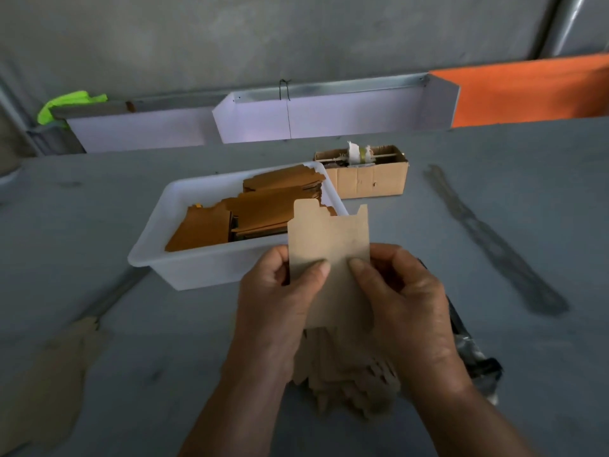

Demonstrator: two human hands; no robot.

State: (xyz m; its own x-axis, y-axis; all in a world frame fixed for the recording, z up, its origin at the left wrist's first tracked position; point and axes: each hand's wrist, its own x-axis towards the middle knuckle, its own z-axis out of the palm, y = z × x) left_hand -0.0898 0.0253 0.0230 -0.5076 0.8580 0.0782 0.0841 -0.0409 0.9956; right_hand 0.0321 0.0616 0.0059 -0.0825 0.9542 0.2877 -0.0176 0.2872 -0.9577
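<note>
A flat brown card blank (329, 239) with cut tabs at its top is held upright over the grey table. My left hand (280, 298) pinches its left edge, thumb on the front. My right hand (405, 298) pinches its right edge the same way. Under my hands lies a loose pile of similar brown card blanks (349, 374). Behind the held blank stands a white plastic tub (184, 258) holding several orange-brown card pieces (263, 209).
A small open cardboard box (365, 179) with a tape roll on a rod sits behind the tub. A dark plastic bag (474, 364) lies by my right wrist. White bins (329, 117) line the back edge. A brown card scrap (49, 374) lies at left.
</note>
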